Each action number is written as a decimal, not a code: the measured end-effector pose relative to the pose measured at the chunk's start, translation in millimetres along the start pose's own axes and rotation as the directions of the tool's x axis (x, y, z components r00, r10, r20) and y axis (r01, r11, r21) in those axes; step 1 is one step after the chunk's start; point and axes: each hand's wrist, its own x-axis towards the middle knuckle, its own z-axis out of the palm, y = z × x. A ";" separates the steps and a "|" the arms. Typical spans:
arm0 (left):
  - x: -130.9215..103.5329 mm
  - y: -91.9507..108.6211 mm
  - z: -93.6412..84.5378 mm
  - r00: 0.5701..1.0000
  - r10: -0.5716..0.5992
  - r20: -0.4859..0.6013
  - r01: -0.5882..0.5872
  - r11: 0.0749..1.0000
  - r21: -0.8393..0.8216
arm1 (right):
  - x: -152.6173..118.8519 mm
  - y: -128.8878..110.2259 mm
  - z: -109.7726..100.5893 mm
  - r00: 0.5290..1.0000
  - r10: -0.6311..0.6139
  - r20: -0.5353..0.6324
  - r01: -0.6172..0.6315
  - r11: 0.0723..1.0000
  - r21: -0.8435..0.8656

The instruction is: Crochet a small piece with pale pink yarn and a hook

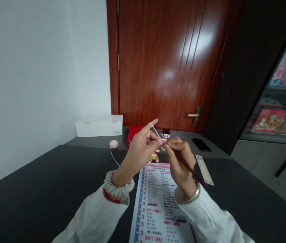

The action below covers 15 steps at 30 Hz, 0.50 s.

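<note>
My left hand (141, 147) pinches a small piece of pale crochet work (162, 141), with a strand of light yarn looped over its raised index finger. Opposite it, my right hand (182, 161) grips a dark red crochet hook (192, 171), whose tip meets the pale piece between the fingertips. A pale pink yarn ball (113, 144) lies to the left, its strand trailing toward my left wrist. Beneath both hands is an open spiral-bound booklet (155, 202) of printed text. Two small dolls, one black-haired (166, 134) and one partly hidden (154, 156), are behind the hands.
On the dark table (57, 189), a long white box (99, 125) and a red object (134, 132) stand at the back. A black phone (201, 145) and a pale flat strip (204, 170) lie to the right. A wooden door is beyond.
</note>
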 end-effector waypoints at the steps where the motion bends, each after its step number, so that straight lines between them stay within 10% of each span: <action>1: 0.2 0.9 -0.7 1.000 0.013 -0.008 -0.012 1.000 0.018 | 2.5 -2.4 0.7 0.993 0.118 -0.023 -0.115 0.988 0.105; 5: 1.0 2.1 -4.7 0.996 0.078 -0.054 -0.070 0.988 0.135 | 11.3 -7.3 -6.3 0.962 0.270 0.031 -0.268 0.922 0.280; 10: -0.1 0.9 -7.4 0.979 0.202 -0.036 -0.179 0.926 0.332 | 12.1 -14.2 -14.5 0.988 -0.008 0.156 0.006 1.000 0.014; 15: -2.6 2.5 -6.7 0.970 0.242 0.005 -0.216 0.854 0.473 | 14.8 -19.4 -14.8 0.956 0.287 0.053 -0.292 0.939 0.183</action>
